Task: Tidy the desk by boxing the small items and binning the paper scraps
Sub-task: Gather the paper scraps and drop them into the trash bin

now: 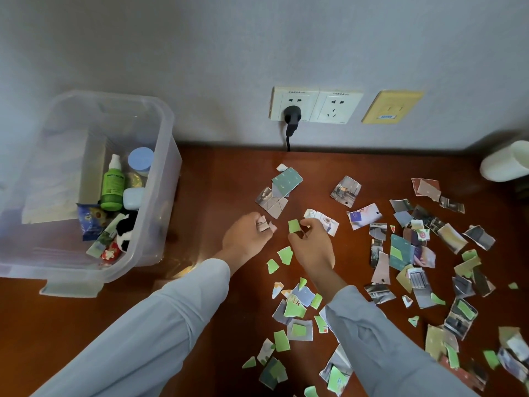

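Observation:
Torn paper scraps point(412, 253) in green, grey and printed colours lie scattered over the right half of the brown desk point(217, 179). My left hand point(247, 236) is curled around a small bunch of pinkish scraps point(264, 225) near the desk's middle. Just to its right, my right hand point(310, 245) pinches a green scrap point(294, 226) held a little above the desk. A clear plastic box point(154, 213) at the left holds a green spray bottle point(112, 186), a blue-lidded jar point(140, 161), a small white case and other small items.
The wall behind the desk carries two white sockets point(315, 106), one with a black plug point(291, 117) and cord, and a yellow plate point(392, 107). A white cylinder point(506, 161) lies at the far right edge. Bare wood shows in front of the box.

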Demonstrator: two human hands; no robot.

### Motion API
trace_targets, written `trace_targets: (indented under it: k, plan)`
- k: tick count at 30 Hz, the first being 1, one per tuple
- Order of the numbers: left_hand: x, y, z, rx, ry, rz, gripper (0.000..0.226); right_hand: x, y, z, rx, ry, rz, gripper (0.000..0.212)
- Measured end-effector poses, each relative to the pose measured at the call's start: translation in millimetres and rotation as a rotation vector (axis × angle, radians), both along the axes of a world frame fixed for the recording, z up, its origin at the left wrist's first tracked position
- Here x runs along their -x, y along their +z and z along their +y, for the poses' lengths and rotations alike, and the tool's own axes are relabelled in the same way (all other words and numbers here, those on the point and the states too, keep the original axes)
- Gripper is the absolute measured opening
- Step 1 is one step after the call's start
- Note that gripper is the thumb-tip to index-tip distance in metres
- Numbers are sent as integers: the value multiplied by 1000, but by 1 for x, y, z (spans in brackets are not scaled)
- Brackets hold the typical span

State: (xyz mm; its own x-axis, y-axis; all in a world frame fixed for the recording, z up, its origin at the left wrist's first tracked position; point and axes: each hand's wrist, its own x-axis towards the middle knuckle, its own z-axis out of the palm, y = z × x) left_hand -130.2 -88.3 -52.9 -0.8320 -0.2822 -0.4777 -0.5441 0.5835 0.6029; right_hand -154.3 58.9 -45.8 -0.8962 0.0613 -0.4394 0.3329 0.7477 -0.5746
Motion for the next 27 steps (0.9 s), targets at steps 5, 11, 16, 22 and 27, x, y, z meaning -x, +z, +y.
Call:
trace_targets:
  k: [5, 11, 16, 22, 27]
  plan:
    - [0, 10, 11, -508, 367, -34, 23, 8, -2, -5, -155, 53, 44, 37]
    - [3, 14, 14, -538, 373, -86, 22, 16, -4, -9, -230, 65, -2, 27]
    - [-2, 2, 19, -417, 178, -85, 20, 22, -8, -9, -162, 63, -43, 28]
    - [-15, 6, 19, -85, -208, -43, 15, 23, -11, -8, -134, 66, -64, 25]
    - [-18, 1, 19, 84, -402, 17, 43, 17, -9, -6, -135, 46, -29, 24]
